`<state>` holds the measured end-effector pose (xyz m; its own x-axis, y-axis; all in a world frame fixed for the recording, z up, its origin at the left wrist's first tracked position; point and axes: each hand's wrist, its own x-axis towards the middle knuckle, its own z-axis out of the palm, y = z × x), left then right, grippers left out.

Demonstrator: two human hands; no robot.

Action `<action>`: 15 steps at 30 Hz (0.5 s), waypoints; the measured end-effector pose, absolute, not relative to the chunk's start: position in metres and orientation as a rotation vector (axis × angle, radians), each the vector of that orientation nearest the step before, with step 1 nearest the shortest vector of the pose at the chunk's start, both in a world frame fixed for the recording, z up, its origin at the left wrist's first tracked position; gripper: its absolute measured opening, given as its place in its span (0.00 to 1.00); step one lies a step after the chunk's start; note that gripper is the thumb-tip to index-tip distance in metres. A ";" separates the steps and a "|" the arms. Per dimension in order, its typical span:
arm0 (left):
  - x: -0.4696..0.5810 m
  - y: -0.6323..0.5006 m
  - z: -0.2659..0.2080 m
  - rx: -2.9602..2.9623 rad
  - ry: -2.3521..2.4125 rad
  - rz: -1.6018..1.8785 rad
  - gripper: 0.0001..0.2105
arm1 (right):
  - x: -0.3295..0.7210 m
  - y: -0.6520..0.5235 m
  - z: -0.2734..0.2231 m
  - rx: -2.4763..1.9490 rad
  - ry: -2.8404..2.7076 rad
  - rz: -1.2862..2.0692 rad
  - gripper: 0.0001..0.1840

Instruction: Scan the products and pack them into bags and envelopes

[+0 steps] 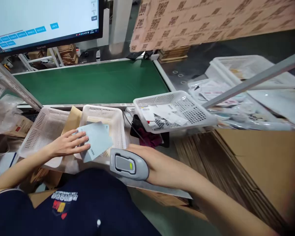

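My left hand (71,143) lies over the left part of several pale blue paper slips (98,139), its fingers across their top and its thumb out of sight beneath. The slips are over a white perforated basket (118,119) with more paper in it. My right hand (140,154) is closed round a grey handheld barcode scanner (129,165) with a lit green light on its back. The scanner is beside the basket's near right corner, close to my body; its handle is hidden by the hand.
Another white basket (36,131) stands at left, with brown cardboard (72,119) beside it. A tilted basket (196,114) holds white slips at right. Behind run a green conveyor belt (100,78) and a monitor (44,19). A metal bar (258,77) crosses above bagged items (255,114).
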<state>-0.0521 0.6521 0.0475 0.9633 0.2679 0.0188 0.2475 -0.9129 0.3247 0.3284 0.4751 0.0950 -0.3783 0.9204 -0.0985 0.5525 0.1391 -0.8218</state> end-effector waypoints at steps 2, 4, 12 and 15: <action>-0.053 0.659 0.037 2.787 0.336 0.089 0.32 | 0.337 0.468 0.093 -1.412 -1.902 1.147 0.07; -0.046 0.669 0.023 2.698 0.346 0.001 0.36 | 0.344 0.464 0.092 -1.440 -1.806 1.154 0.02; 0.015 0.696 -0.081 2.907 0.400 -0.114 0.25 | 0.360 0.459 0.091 -1.579 -1.643 0.933 0.09; 0.022 0.707 -0.131 3.163 0.447 0.151 0.16 | 0.409 0.472 0.101 -1.677 -1.381 0.527 0.21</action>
<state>0.0224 0.7065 -0.1306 0.9564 0.2738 0.1014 0.2792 -0.9593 -0.0431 0.4087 0.4723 0.1008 0.2934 0.9347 0.2008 0.5635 0.0006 -0.8261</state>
